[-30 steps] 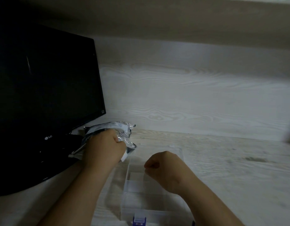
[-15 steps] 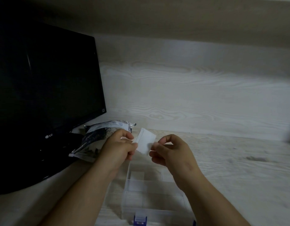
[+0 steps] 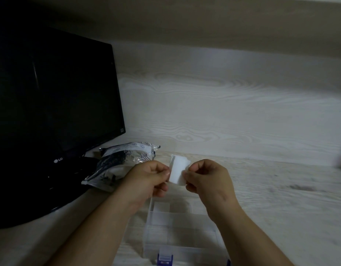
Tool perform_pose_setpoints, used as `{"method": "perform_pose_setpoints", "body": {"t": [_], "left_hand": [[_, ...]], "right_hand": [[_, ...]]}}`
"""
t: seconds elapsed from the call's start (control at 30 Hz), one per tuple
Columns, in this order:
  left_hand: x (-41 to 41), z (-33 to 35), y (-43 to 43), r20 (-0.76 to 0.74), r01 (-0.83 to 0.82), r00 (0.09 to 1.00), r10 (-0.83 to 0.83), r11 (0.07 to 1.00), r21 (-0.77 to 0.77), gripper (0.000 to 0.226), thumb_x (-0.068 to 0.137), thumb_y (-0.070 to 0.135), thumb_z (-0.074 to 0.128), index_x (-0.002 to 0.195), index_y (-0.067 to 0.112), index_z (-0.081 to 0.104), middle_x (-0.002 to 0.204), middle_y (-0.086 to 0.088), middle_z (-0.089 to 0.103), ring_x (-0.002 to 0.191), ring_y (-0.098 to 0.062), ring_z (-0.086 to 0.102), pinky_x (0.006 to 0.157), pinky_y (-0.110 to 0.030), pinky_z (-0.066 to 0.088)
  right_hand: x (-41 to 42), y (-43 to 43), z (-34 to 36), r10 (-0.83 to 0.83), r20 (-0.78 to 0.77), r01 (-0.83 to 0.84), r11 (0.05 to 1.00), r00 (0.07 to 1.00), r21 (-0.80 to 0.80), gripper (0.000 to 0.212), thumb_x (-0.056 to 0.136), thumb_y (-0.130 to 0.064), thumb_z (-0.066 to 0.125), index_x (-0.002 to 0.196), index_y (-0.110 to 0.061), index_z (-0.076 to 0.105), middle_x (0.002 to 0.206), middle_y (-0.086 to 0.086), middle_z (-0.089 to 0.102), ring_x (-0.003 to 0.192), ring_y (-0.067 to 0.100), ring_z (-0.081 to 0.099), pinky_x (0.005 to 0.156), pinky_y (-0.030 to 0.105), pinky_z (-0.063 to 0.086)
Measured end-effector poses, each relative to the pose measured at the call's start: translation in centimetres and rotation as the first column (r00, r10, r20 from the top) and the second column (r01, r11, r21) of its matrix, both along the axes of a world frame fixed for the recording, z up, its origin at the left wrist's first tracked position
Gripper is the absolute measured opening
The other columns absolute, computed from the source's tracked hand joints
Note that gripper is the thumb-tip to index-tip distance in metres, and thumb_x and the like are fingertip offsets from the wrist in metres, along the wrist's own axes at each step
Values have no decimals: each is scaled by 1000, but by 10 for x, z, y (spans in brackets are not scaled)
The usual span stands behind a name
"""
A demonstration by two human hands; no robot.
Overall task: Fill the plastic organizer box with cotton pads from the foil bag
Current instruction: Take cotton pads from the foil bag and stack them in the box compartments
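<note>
Above desk (image 3: pixel 281 198), both hands' grips pinch cotton pad (image 3: pixel 178 170).

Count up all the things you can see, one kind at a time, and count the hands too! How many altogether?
1 black flat-screen monitor
1 silver printed foil bag
1 clear plastic organizer box with a blue clasp
1 white square cotton pad, pinched between both hands (it may be more than one layer)
2 hands: left hand, right hand
Total: 6
</note>
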State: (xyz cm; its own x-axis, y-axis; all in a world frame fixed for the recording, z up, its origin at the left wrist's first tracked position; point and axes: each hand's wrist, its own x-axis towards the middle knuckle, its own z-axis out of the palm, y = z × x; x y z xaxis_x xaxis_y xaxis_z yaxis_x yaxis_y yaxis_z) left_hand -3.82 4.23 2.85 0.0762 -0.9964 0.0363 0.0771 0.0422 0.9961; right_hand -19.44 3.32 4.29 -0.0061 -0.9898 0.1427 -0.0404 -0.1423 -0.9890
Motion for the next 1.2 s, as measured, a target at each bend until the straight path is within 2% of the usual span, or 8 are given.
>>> {"method": "perform_pose_setpoints", "body": {"t": [0.2,0.33,0.43,0.6,0.7,0.83,0.93,1.2], "left_hand": [[2,0,0,-23,34,999,-34,999,15,12,92,-4,55,84,2,63,59,-2,60,50,-8,53,46,-20,47],[0,3,2,-38,40,999,-39,999,22,10,94,6,57,87,4,63,63,-6,61,51,-14,56,46,-23,47],[3,6,1,-7,-62,998,62,997,-54,5,92,12,62,96,8,60,74,-10,67,61,-20,62,56,-30,51],[12,1,0,270,-117,950,154,982,-149,23,79,-9,69,72,7,54,58,-2,61,51,-15,57,51,-24,46],[20,1,0,367,-102,920,136,989,-110,20,77,-10,69,72,6,59,57,-3,61,50,-19,59,51,-26,47],[28,-1,0,534,-80,840,102,995,-64,21,76,-3,71,70,17,70,56,3,65,51,-12,60,52,-23,46],[26,-3,1,682,-58,726,89,996,-68,16,68,15,80,68,29,73,62,12,67,58,-2,61,58,-20,47],[22,-3,3,823,-61,566,43,998,-10,14,62,18,78,67,29,72,60,13,63,60,-2,60,56,-16,45]], "right_hand": [[0,-1,1,46,75,-49,998,996,37,16,82,-3,72,75,-11,60,66,0,65,56,7,59,59,25,53],[-2,-1,0,59,-8,-59,997,998,48,14,82,-7,74,76,-10,61,64,-2,64,55,5,59,55,21,50],[0,2,1,45,-85,-42,999,995,31,13,79,-7,76,76,-3,63,65,8,66,54,12,60,60,32,56],[6,4,-2,83,-271,-82,997,959,13,11,81,-9,76,78,-5,66,67,5,70,59,21,66,68,40,59],[8,4,-6,139,-314,-115,989,939,94,11,86,-1,65,81,-9,71,81,11,73,74,28,72,72,41,61],[11,4,-11,205,-447,-165,978,870,127,13,83,-5,68,77,-16,75,75,14,74,69,27,73,75,42,60],[12,5,-12,240,-542,-190,971,806,148,19,81,-6,68,71,-21,73,69,12,73,62,20,72,69,32,60],[14,1,-13,296,-690,-256,953,660,165,19,77,-10,69,74,-28,73,72,-1,72,48,-1,58,46,10,44]]}}
